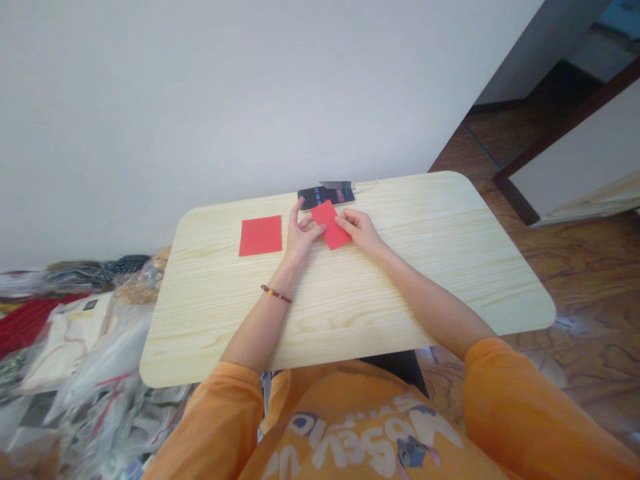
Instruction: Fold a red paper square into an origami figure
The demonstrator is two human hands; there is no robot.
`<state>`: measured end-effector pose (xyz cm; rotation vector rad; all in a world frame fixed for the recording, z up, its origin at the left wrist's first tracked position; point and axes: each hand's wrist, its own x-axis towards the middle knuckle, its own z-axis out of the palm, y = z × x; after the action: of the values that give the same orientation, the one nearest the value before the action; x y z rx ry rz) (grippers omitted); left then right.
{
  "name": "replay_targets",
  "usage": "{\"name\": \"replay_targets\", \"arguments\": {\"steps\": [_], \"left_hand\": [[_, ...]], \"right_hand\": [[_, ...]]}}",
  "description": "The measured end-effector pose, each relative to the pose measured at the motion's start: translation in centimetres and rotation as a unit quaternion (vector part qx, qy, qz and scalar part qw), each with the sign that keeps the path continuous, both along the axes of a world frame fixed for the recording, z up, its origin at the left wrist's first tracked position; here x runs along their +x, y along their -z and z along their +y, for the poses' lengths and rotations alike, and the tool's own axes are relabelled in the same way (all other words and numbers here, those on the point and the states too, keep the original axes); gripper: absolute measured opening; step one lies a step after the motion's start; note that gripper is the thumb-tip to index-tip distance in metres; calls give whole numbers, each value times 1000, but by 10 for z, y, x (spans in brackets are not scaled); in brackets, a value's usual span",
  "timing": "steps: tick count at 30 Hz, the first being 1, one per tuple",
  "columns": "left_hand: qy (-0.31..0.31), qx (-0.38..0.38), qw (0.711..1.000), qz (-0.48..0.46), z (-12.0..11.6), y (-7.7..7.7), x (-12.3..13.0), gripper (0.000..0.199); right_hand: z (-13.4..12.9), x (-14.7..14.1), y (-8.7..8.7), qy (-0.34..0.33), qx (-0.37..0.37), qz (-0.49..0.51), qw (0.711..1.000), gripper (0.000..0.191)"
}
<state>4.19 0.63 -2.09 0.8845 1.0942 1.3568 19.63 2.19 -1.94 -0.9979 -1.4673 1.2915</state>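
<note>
Between my hands, a red paper square (330,224) lies tilted on the wooden table top (400,280). My right hand (359,230) pinches its right side with thumb and fingers. My left hand (300,235) grips its left corner with the fingertips, and one finger stands up toward the phone. A second red paper square (261,235) lies flat to the left of my left hand, untouched. Just beyond my hands, a black smartphone (325,197) lies at the table's far edge, its lit screen showing digits.
A white cable (367,188) runs from the phone along the far edge, and a white wall (210,113) stands behind the table. Plastic bags and cloth (75,353) are heaped on the left, beyond the table edge. A brown floor (575,267) shows on the right.
</note>
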Motion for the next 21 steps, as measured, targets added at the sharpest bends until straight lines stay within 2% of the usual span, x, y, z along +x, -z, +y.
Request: {"name": "replay_targets", "arguments": {"steps": [6,12,15,21], "left_hand": [[-28,3,999,25,-1,-3,4,71],[-14,26,998,62,-3,-5,6,48],[-9,30,997,72,-4,-5,7,47],[-45,29,997,58,-4,-4,7,52]], "right_hand": [[-5,-3,-4,-73,-22,-5,997,46],[-4,-4,-6,-24,-20,46,998,27],[-3,-3,-7,-9,-19,32,999,19],[0,-2,-4,2,-29,27,999,16]]}}
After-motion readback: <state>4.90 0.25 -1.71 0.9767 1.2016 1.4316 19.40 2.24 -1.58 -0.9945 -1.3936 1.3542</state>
